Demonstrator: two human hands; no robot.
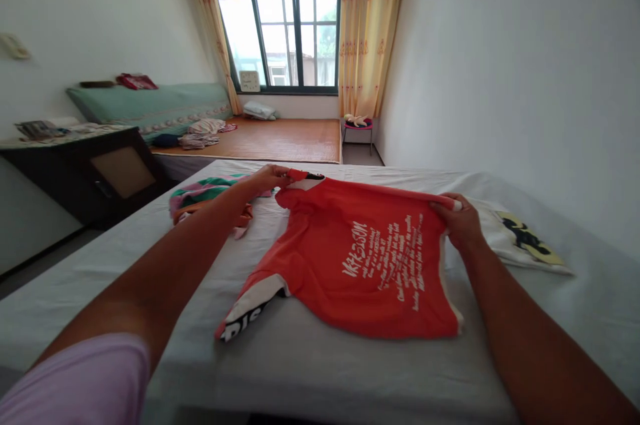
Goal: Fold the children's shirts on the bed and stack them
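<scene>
A red T-shirt (330, 258) with white lettering is stretched sideways over the bed, its near part resting on the sheet. My left hand (273, 177) is closed on the shirt's far edge near the shoulder. At the hem end, my right hand (460, 215) pinches the far corner. One sleeve with a white and black band points toward me at the lower left. Beyond my left forearm lies a crumpled heap of colourful clothes (205, 195). A white folded garment (530, 238) with a yellow and black print lies just right of my right hand.
The bed has a white sheet (125, 318). Behind it stands a second bed (295, 138) with a brown mat and some clothes (200, 135). A dark cabinet (120, 172) is at the left, a pink stool (357, 124) by the curtain. The wall (525, 65) borders the right side.
</scene>
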